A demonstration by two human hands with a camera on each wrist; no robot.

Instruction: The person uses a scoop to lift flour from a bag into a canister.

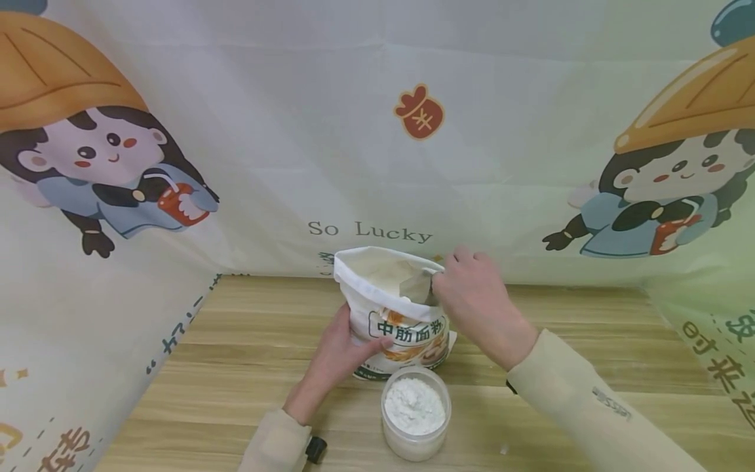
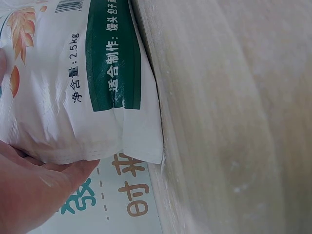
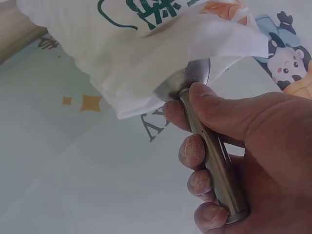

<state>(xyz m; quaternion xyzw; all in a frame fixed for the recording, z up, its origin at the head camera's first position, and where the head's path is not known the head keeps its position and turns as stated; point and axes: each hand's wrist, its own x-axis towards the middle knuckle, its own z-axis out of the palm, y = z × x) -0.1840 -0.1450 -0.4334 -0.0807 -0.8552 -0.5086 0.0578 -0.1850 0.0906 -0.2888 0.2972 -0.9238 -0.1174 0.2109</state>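
A white flour bag with green lettering stands upright, its top folded outward and open, pale flour showing inside. My left hand holds the bag at its left side, thumb across the front; in the left wrist view the fingers go behind the bag's edge. My right hand grips the metal handle of a scoop, fingers curled round it. The scoop's head dips into the bag's mouth at the right. In front of the bag stands a clear round tub heaped with white flour.
All of this stands on a wood-grain table. A pale printed backdrop with cartoon figures rises close behind the bag and along both sides. A small white speck lies on the table right of the tub.
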